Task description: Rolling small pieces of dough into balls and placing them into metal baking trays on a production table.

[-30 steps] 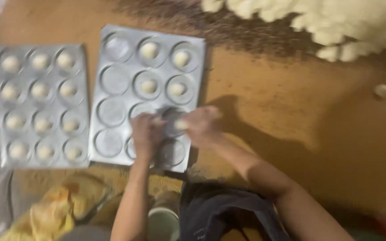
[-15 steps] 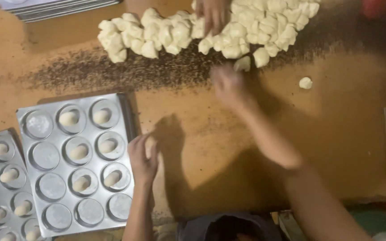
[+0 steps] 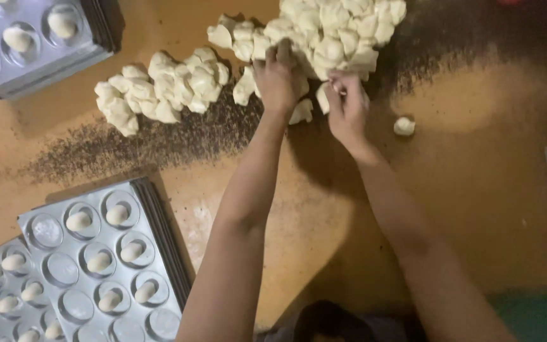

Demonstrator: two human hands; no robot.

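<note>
Head view, looking straight down: the big heap of dough pieces (image 3: pixel 330 31) sits at the far edge of the brown table (image 3: pixel 476 190), top centre of the picture, and both hands are in at its near edge. The left hand (image 3: pixel 276 79) lies palm down on the heap, fingers (image 3: pixel 272 56) curled loosely over the lumps and pressed against them; whether a piece is actually clasped under the palm cannot be told from above. The right hand (image 3: pixel 347 104) is just beside it, fingers drawn together and bent, pinched on a pale dough piece (image 3: pixel 324 98) at the heap's lower rim. The two hands are close but not touching.

Just below the left hand one cut piece (image 3: pixel 301 112) lies against the table. A single loose lump (image 3: pixel 404 126) rests apart to the right of the right hand. A second, smaller pile of dough pieces (image 3: pixel 159 88) spreads out left of the hands, with a dark scattering of seeds or crumbs (image 3: pixel 147 142) running under and in front of it.

Further out, near left, a metal baking tray (image 3: pixel 159 253) with round cups holds small shaped dough balls in some cups, others bare. Another tray (image 3: pixel 7 285) overlaps it at the bottom left corner, and a third tray (image 3: pixel 39 63) sits at the top left, also with balls in it.
</note>
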